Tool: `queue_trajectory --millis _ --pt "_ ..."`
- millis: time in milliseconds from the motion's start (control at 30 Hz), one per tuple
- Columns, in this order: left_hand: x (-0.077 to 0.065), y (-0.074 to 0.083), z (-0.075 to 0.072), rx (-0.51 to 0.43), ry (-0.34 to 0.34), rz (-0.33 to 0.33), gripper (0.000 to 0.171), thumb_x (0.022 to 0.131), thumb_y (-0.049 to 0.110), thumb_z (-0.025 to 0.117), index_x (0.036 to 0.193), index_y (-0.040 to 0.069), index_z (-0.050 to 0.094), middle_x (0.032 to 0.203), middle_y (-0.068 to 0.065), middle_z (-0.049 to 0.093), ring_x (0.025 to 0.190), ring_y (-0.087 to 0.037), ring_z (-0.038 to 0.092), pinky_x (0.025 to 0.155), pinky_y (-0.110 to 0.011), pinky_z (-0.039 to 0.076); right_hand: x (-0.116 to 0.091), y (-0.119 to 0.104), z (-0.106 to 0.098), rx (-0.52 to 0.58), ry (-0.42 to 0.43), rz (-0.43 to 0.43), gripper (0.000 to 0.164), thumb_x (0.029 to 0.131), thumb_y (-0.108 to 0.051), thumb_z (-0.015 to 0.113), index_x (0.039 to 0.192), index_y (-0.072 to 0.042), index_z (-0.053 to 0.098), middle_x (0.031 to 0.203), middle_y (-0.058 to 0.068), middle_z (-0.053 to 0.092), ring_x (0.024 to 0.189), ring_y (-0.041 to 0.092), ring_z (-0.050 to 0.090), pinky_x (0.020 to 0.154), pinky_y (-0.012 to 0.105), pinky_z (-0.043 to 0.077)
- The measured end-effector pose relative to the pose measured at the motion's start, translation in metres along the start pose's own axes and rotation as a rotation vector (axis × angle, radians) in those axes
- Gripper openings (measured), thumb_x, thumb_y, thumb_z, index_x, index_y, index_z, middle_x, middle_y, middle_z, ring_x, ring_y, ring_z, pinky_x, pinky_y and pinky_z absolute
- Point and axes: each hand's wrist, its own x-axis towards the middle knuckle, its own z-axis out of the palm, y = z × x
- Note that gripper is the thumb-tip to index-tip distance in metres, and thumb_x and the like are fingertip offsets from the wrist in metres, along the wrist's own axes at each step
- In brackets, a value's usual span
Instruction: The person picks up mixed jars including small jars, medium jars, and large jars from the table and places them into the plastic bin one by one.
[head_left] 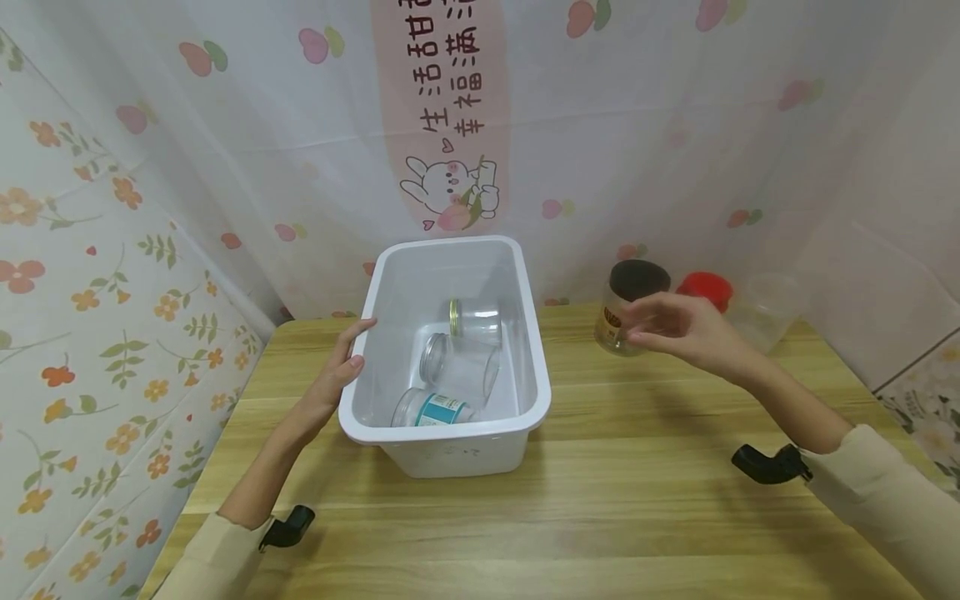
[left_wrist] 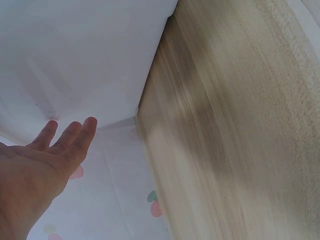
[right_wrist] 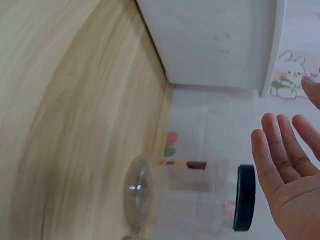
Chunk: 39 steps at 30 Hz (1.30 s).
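Gap, tub rim (head_left: 534, 333) to black-lidded jar (head_left: 637, 281)

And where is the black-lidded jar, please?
In the head view, the black-lidded jar stands on the table, right of the white tub, left of the red lid, by the right hand.
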Motion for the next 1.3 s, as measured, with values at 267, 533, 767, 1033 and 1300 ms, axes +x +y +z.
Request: queue_trajectory --millis 267,533,767,1033,1300 --pt "-0.001 0.0 0.0 0.01 -0.002 0.001 0.053 0.109 0.035 0.032 0.159 0.025 0.018 0.155 -0.022 0.014 0.122 -0.042 0.036 0.086 -0.038 0.052 -0.009 0.011 -0.002 0.022 0.032 0.041 0.034 0.093 -0.008 0.076 0.125 -0.004 0.067 0.115 0.012 0.068 0.101 0.02 0.067 0.081 0.027 0.055" --pt "0.0 -0.001 0.0 0.006 0.004 -0.006 0.054 0.109 0.037 0.034 0.159 0.023 0.019 0.156 -0.02 0.013 0.126 -0.051 0.03 0.089 -0.04 0.05 -0.017 0.023 -0.005 0.021 0.062 0.066 0.034 0.092 -0.007 0.076 0.124 -0.003 0.066 0.116 0.017 0.068 0.101 0.017 0.067 0.082 0.025 0.054" --pt "-0.001 -0.001 0.0 0.008 -0.004 0.003 0.054 0.109 0.034 0.032 0.159 0.022 0.017 0.156 -0.019 0.012 0.126 -0.052 0.029 0.088 -0.04 0.051 -0.027 0.029 -0.012 0.008 0.073 0.092 0.036 0.092 -0.007 0.076 0.126 0.0 0.064 0.118 0.018 0.068 0.101 0.015 0.067 0.082 0.023 0.053" --pt "-0.001 0.001 0.001 0.004 -0.012 0.011 0.052 0.11 0.032 0.03 0.16 0.024 0.017 0.157 -0.018 0.012 0.126 -0.052 0.029 0.087 -0.035 0.051 -0.042 0.041 -0.019 -0.003 0.102 0.108 0.036 0.092 -0.004 0.076 0.127 -0.001 0.065 0.119 0.017 0.068 0.1 0.014 0.067 0.081 0.022 0.053" --pt "-0.001 0.001 0.001 -0.001 -0.01 0.007 0.054 0.109 0.034 0.031 0.159 0.023 0.016 0.156 -0.019 0.012 0.126 -0.053 0.029 0.086 -0.035 0.052 -0.053 0.05 -0.025 0.001 0.132 0.111 0.035 0.092 0.0 0.074 0.126 0.0 0.065 0.119 0.019 0.067 0.1 0.013 0.067 0.08 0.022 0.053"
